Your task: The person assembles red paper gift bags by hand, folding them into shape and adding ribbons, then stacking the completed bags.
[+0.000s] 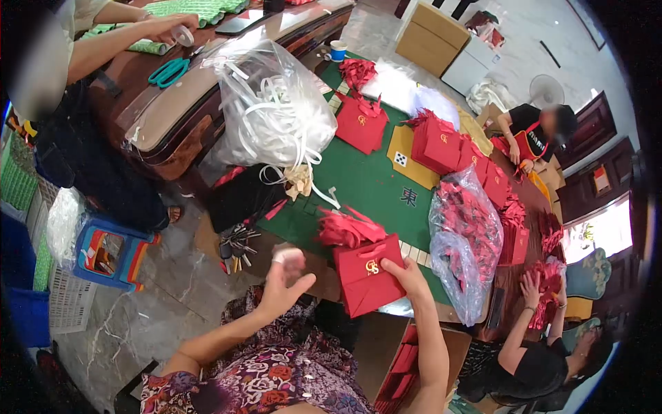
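My right hand (412, 277) is closed on a small red paper gift bag (362, 286) with a gold emblem, its thumb flat on the front. The bag is tilted over the near edge of the table. To its left, my left hand (284, 290) is apart from the bag, thumb stretched out, fingers partly blurred. A pale band shows on one finger. Just behind the held bag lies a bunch of red ribbons (348, 229). Beneath my right forearm, an open cardboard box (452, 352) contains several red bags.
A clear sack of white ribbon (276, 103) stands at the table's left. More red bags (438, 145) and a plastic bag of red ribbons (465, 231) are on the right. Keys (238, 245) hang near the edge. Teal scissors (169, 72) lie beside one co-worker; two others work at right.
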A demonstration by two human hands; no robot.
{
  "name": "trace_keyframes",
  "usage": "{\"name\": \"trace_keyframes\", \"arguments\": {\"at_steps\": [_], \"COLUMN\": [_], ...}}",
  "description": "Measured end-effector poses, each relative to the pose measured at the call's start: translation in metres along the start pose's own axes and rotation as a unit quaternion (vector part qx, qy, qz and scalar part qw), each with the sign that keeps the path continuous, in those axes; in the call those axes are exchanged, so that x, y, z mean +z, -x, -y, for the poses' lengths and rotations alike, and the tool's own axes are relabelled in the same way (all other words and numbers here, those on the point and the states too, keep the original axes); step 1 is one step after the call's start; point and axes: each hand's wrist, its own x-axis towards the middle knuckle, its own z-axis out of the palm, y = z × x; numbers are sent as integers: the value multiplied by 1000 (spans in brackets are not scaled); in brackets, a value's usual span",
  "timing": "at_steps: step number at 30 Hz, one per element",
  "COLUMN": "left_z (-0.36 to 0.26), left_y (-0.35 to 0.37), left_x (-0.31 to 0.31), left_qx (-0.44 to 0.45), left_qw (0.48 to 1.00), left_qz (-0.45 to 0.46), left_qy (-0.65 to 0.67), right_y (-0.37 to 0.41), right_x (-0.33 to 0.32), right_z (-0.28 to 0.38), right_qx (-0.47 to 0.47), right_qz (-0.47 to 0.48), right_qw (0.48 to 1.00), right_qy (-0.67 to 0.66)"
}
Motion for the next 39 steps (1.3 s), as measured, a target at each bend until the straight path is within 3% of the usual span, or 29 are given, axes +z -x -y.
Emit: {"name": "trace_keyframes", "arguments": {"at_steps": [2,4,5,10,12,15,18,19,22,24,27,34,39], "left_z": [20,22,18,27,5,-19,-36,-26,-34,-39,-30,-43,-24], "left_y": [10,10,9,11,7,-5,-24,-28,-44,-51,-58,-74,-68], "left_x": [2,4,9,26,26,33,37,43,43,44,50,55,53], "left_qx": [-132,-154,-149,-133,-25,-19,-90,-40,-118,-117,17,-98,-73], "left_qw": [986,973,974,976,992,989,976,985,968,965,968,954,956], "left_qz": [71,165,166,142,124,146,183,166,216,223,215,272,276], "left_qy": [71,48,46,94,-19,-31,-72,-29,-55,-69,-125,-83,-75], "right_y": [3,11,10,38,47,48,49,47,53,54,53,53,51], "right_x": [-3,-4,-11,-14,-16,-19,-18,-20,-15,-19,-26,-29,-27], "right_z": [-18,-31,-43,-56,-58,-73,-75,-77,-72,-81,-95,-103,-104], "right_qx": [18,24,36,47,56,49,78,83,84,91,102,85,85], "right_qz": [0,1,36,9,-27,-19,-39,-34,-58,-59,-42,-39,-32], "right_qw": [1000,998,995,992,996,997,993,992,991,990,988,984,984], "right_qy": [7,-59,-82,-118,-69,-59,-79,-88,-87,-88,-108,-150,-150]}}
